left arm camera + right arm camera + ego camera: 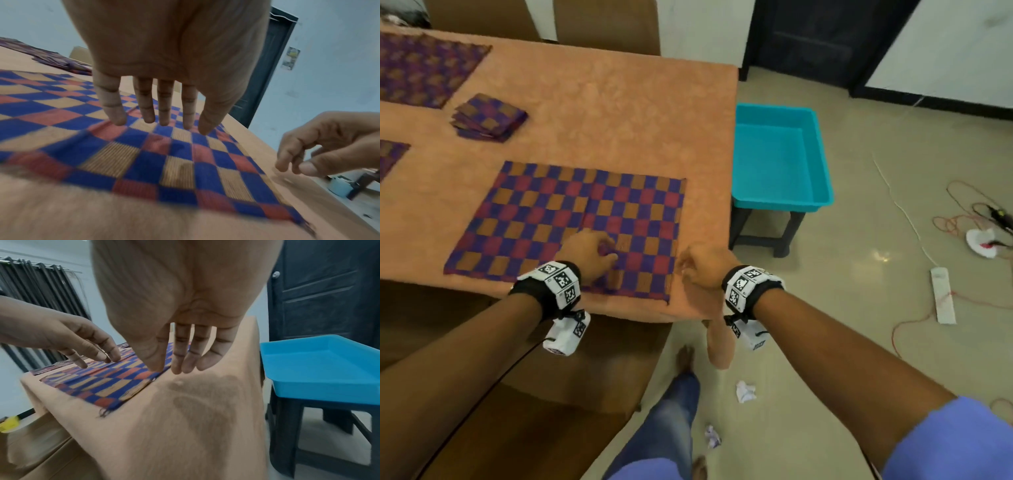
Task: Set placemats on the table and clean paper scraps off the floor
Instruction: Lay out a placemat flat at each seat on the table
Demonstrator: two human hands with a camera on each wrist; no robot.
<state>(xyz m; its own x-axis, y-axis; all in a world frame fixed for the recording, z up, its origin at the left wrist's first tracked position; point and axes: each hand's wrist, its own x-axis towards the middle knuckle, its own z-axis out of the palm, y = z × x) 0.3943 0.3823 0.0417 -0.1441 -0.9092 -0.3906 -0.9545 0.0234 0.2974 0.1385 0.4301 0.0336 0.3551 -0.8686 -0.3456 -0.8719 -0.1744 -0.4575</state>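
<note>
A blue, red and orange checkered placemat [571, 222] lies spread flat on the orange-clothed table [619, 113] near its front right corner. My left hand [606, 253] rests on the mat's near part, its straight fingertips [151, 120] touching the cloth. My right hand [688, 270] hovers just past the mat's right edge with loosely curled fingers [179, 369] and holds nothing. Two crumpled paper scraps [745, 391] [713, 435] lie on the floor below my right arm.
A folded stack of mats [489, 118] and two more spread mats [421, 68] [390, 154] lie to the left. A blue tub [780, 157] stands on a dark stool beside the table. Cables, a power strip [941, 296] and white paper [983, 243] lie at right.
</note>
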